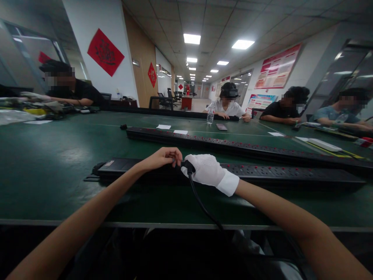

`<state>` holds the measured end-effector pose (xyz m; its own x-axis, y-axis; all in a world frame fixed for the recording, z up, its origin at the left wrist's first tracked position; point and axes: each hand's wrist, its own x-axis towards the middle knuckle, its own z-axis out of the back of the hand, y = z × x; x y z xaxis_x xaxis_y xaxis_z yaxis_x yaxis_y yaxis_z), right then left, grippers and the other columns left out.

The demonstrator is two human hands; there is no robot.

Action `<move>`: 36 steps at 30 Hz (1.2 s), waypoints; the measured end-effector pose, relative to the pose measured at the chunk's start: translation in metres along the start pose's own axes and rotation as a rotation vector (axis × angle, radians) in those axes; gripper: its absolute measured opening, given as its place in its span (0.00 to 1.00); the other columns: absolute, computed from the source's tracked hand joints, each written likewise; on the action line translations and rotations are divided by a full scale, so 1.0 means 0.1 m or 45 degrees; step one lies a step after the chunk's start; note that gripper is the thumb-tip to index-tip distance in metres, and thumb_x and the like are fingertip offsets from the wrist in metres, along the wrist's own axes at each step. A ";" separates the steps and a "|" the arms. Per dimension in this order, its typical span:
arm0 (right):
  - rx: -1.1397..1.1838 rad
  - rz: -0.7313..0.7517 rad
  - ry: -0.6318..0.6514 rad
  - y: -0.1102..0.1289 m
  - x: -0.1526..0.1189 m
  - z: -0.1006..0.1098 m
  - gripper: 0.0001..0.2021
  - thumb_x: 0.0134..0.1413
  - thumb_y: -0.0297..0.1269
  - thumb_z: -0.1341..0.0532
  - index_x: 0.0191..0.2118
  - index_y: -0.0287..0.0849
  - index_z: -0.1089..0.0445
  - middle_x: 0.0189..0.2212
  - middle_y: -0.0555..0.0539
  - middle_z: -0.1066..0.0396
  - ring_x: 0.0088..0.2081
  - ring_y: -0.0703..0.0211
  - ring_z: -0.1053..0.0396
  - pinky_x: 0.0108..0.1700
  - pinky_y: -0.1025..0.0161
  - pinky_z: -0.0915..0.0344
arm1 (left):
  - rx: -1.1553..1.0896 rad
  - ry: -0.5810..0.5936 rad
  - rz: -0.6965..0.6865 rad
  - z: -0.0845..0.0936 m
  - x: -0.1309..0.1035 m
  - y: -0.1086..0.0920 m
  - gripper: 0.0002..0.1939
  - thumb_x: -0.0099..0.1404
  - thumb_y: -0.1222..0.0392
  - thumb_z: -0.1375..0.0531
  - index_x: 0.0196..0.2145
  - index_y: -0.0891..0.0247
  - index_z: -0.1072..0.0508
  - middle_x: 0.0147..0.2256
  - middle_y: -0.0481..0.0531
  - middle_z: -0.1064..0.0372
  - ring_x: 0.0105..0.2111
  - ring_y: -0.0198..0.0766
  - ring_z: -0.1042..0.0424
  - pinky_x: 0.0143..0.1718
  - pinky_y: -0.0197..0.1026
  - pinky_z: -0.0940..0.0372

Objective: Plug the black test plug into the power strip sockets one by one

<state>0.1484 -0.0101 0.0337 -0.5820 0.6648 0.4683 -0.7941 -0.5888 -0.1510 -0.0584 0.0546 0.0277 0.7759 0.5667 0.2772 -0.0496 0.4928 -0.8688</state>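
My right hand point(205, 170), in a white dotted glove, grips a black plug point(189, 167). From the plug a black cable point(201, 202) runs down over the table's front edge. Just left of it is my bare left hand point(169, 156), its fingers bent and drawn together close to the plug. Whether something small sits between those fingertips is hidden. Beneath both hands a long black power strip point(262, 175) lies across the green table, with a row of sockets and red dots along its top. My hands cover its middle part.
A second long power strip point(233, 146) lies behind, with paper slips point(180, 132) beside it. Farther back stand a water bottle point(210, 113) and a small stack of items point(221, 126). Several people sit around the table. Cluttered parts point(43, 109) lie at far left.
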 end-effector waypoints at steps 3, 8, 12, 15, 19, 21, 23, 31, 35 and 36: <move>0.003 -0.002 0.010 0.01 0.00 0.02 0.16 0.58 0.47 0.52 0.37 0.41 0.35 0.30 0.46 0.29 0.30 0.61 0.33 0.29 0.67 0.48 | 0.016 -0.026 -0.007 0.01 0.00 0.00 0.10 0.55 0.73 0.49 0.36 0.69 0.33 0.32 0.52 0.32 0.29 0.32 0.34 0.31 0.37 0.39; 0.006 -0.004 0.009 0.00 -0.01 0.00 0.16 0.57 0.47 0.52 0.38 0.41 0.35 0.30 0.46 0.29 0.31 0.60 0.33 0.29 0.66 0.47 | 0.076 -0.085 0.000 0.01 0.00 0.00 0.11 0.55 0.72 0.48 0.36 0.69 0.33 0.35 0.52 0.33 0.29 0.32 0.34 0.33 0.37 0.39; 0.021 -0.006 0.024 -0.01 -0.01 0.00 0.16 0.57 0.47 0.51 0.38 0.41 0.35 0.30 0.45 0.29 0.31 0.60 0.32 0.30 0.66 0.46 | 0.080 -0.073 0.026 0.01 -0.01 0.01 0.12 0.54 0.72 0.48 0.37 0.68 0.33 0.34 0.52 0.34 0.29 0.31 0.34 0.33 0.37 0.39; 0.033 -0.004 0.040 0.00 0.00 0.02 0.16 0.57 0.47 0.51 0.39 0.40 0.35 0.32 0.45 0.29 0.31 0.61 0.32 0.30 0.66 0.46 | 0.081 -0.071 0.043 0.02 0.00 0.03 0.13 0.54 0.72 0.49 0.38 0.68 0.33 0.34 0.52 0.34 0.30 0.32 0.34 0.33 0.37 0.39; 0.032 0.008 0.038 0.01 0.00 0.04 0.16 0.58 0.47 0.52 0.38 0.40 0.35 0.32 0.45 0.29 0.30 0.61 0.32 0.29 0.66 0.47 | 0.037 -0.049 -0.011 0.03 0.00 0.04 0.15 0.52 0.73 0.49 0.38 0.67 0.33 0.40 0.54 0.36 0.30 0.31 0.34 0.31 0.36 0.39; 0.010 -0.001 0.019 0.01 0.00 0.03 0.15 0.57 0.46 0.51 0.38 0.41 0.35 0.32 0.46 0.29 0.31 0.61 0.32 0.29 0.66 0.47 | 0.029 -0.037 -0.044 0.03 0.00 0.03 0.15 0.51 0.73 0.49 0.38 0.67 0.33 0.44 0.55 0.38 0.30 0.31 0.34 0.29 0.35 0.39; -0.003 -0.004 0.010 0.01 0.00 0.02 0.15 0.57 0.47 0.51 0.38 0.41 0.35 0.32 0.46 0.29 0.31 0.60 0.32 0.29 0.66 0.47 | 0.047 -0.025 -0.061 0.01 0.00 0.01 0.15 0.50 0.74 0.50 0.37 0.67 0.33 0.46 0.56 0.40 0.30 0.31 0.35 0.28 0.35 0.39; 0.030 0.001 0.022 0.00 0.00 0.00 0.16 0.58 0.47 0.51 0.38 0.40 0.35 0.33 0.45 0.29 0.31 0.61 0.32 0.30 0.67 0.46 | 0.084 0.056 -0.073 -0.03 -0.02 -0.07 0.18 0.50 0.76 0.52 0.38 0.67 0.34 0.47 0.57 0.41 0.31 0.31 0.35 0.33 0.37 0.38; 0.022 -0.001 0.016 0.01 0.01 0.01 0.17 0.58 0.48 0.51 0.39 0.40 0.35 0.33 0.45 0.29 0.31 0.60 0.32 0.29 0.66 0.46 | 0.168 0.030 -0.106 -0.07 -0.03 -0.10 0.21 0.48 0.78 0.53 0.39 0.66 0.34 0.48 0.57 0.43 0.31 0.30 0.36 0.33 0.37 0.37; 0.021 0.001 0.020 0.01 0.01 0.01 0.17 0.58 0.48 0.51 0.39 0.40 0.35 0.33 0.45 0.29 0.31 0.60 0.32 0.29 0.66 0.46 | 0.190 0.023 -0.112 -0.08 -0.04 -0.11 0.22 0.48 0.78 0.54 0.39 0.66 0.34 0.49 0.57 0.44 0.31 0.30 0.36 0.33 0.37 0.37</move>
<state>0.1474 -0.0106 0.0349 -0.5856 0.6712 0.4545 -0.7906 -0.5968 -0.1373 -0.0558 0.0422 0.0328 0.7923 0.5061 0.3409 -0.0727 0.6330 -0.7707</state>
